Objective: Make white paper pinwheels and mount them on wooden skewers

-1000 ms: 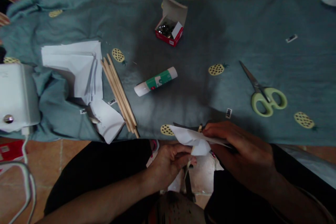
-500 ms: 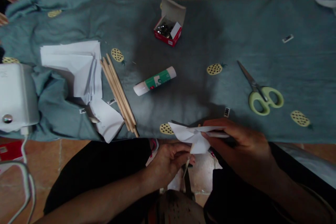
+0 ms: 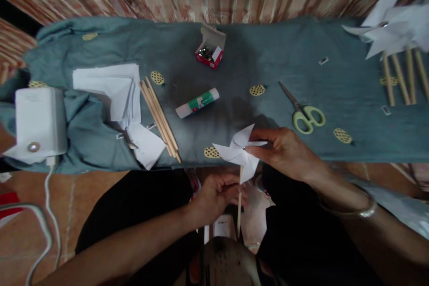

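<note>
The paper pinwheel [image 3: 234, 154] is held at the table's [image 3: 194, 136] near edge, its wooden stick [image 3: 239, 216] clamped in the left hand's [image 3: 216, 194] grip, apparently for steadiness; a vane [image 3: 257, 144] beside the hub [image 3: 244, 148] is pinched by the right hand [image 3: 290, 154], presumably so turning is prevented.

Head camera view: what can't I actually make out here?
Head view: the top of the wooden stick, hidden behind the white paper pinwheel.
Head view: part of the pinwheels on the right, cut off by the picture's right edge.
Head view: how many shiny pieces lie in the red box; too small and heaped.
Head view: the small print on the glue stick, too small and blurred.
</note>
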A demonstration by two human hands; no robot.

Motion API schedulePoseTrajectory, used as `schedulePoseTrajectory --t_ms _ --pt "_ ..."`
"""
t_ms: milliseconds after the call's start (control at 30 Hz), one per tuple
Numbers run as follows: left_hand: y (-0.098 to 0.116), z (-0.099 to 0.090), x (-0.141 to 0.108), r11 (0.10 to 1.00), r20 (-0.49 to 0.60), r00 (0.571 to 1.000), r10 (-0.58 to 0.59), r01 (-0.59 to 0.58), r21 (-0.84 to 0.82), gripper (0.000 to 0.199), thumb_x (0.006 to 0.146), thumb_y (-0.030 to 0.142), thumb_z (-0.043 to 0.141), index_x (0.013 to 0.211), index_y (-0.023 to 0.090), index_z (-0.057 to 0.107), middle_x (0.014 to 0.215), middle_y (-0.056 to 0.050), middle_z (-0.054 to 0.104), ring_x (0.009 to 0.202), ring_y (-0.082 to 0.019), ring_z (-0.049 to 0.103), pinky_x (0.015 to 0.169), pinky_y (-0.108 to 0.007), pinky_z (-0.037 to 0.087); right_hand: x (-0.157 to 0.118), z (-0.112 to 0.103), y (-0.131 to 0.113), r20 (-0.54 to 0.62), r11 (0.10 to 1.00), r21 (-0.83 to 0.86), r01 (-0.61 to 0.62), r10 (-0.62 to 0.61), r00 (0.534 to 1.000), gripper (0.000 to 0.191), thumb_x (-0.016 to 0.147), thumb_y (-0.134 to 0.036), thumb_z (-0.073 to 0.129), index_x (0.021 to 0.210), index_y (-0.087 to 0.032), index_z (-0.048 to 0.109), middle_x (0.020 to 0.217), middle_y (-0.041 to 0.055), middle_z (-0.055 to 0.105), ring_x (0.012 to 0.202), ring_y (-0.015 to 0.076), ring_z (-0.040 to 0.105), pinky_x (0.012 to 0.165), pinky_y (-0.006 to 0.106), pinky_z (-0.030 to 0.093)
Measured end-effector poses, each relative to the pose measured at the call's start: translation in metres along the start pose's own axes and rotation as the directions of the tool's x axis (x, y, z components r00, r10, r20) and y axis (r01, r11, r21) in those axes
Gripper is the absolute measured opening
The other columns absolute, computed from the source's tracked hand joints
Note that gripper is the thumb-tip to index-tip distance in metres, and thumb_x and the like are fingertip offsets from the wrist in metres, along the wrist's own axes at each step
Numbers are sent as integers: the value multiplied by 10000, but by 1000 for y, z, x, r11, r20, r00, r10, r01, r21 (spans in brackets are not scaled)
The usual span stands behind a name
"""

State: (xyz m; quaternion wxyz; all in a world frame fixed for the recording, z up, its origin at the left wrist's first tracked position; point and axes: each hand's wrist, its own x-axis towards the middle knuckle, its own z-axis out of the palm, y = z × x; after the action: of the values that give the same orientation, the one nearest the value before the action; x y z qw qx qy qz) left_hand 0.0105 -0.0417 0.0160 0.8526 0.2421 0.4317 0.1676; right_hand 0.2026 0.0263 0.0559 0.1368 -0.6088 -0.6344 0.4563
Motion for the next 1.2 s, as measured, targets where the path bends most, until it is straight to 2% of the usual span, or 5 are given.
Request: schedulePoseTrajectory --t_ms 200,367,600,800,1200 --pt "1 0 2 999 18 1000 24 -23 -26 540 577 584 846 764 115 656 709 -23 661 608 -116 637 646 -252 525 13 -4 1 82 999 17 -30 29 996 197 744 -223 667 907 -179 769 845 37 771 759 212 702 665 281 526" --pt "2 1 5 999 45 998 48 -48 -18 527 544 545 864 765 118 648 711 -32 671 610 -141 656 649 -290 545 25 -13 -6 160 987 -162 -6 32 987 141 714 -241 676 790 -149 751 705 12 700 709 179 638 643 261 448" --pt "3 5 4 997 -11 997 73 -73 0 327 658 359 815 769 113 629 681 -23 661 582 -138 660 648 -297 551 43 -23 -19 300 950 -304 66 29 954 150 679 -249 685 769 -140 738 672 -13 653 656 134 569 597 233 384" --pt "4 3 4 996 -21 996 83 -82 36 286 689 318 806 770 108 628 676 -26 654 585 -142 663 675 -311 552 53 -24 -23 380 966 -257 -13 113 918 153 615 -284 696 689 -150 702 593 -31 585 555 101 494 516 217 363" --pt "3 0 4 997 15 996 83 -83 -7 321 692 340 821 783 100 628 657 -13 638 558 -132 643 664 -333 561 61 -30 -29 456 955 -296 -8 149 878 191 578 -329 726 605 -158 645 551 -45 529 542 94 445 528 234 322"
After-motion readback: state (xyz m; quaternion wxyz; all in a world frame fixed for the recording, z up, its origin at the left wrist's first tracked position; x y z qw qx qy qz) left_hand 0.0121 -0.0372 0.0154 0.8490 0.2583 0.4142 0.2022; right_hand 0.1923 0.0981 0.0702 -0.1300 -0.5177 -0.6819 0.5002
